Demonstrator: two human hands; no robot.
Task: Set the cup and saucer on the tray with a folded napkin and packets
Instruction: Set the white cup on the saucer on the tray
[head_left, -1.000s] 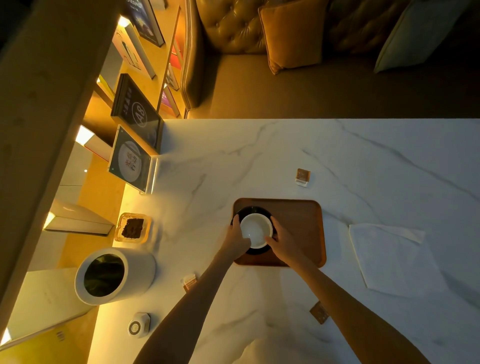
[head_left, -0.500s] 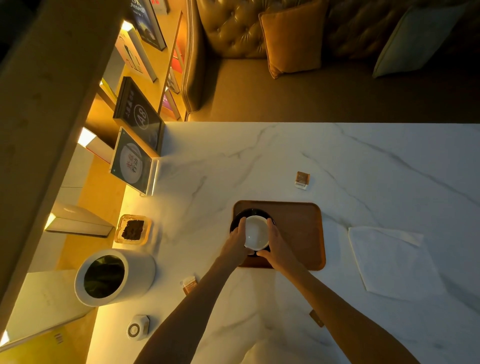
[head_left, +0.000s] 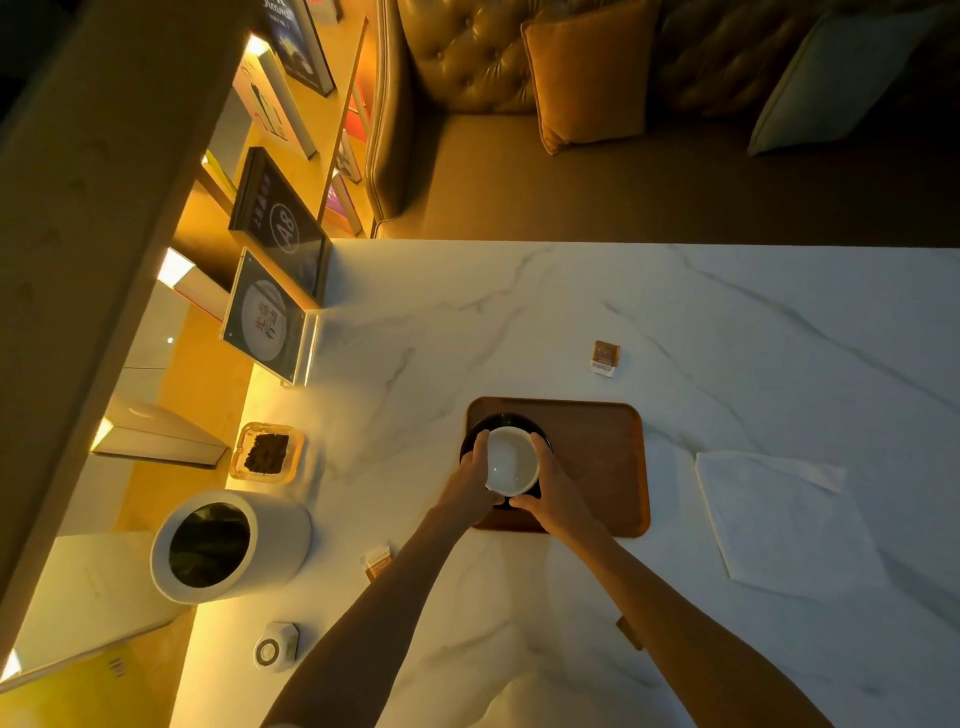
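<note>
A café or lounge, dimly lit in warm amber — a white marble table (head_left: 675, 322) faces a tufted leather sofa (head_left: 467, 62) with cushions (head_left: 587, 73), a numbered table sign (head_left: 280, 228) (marked A8) and an acrylic display stand (head_left: 267, 322) at the table's edge

Dim, warm glow from left

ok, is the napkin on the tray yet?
No, the white napkin lies flat on the marble table, to the right of the wooden tray and apart from it.
</note>
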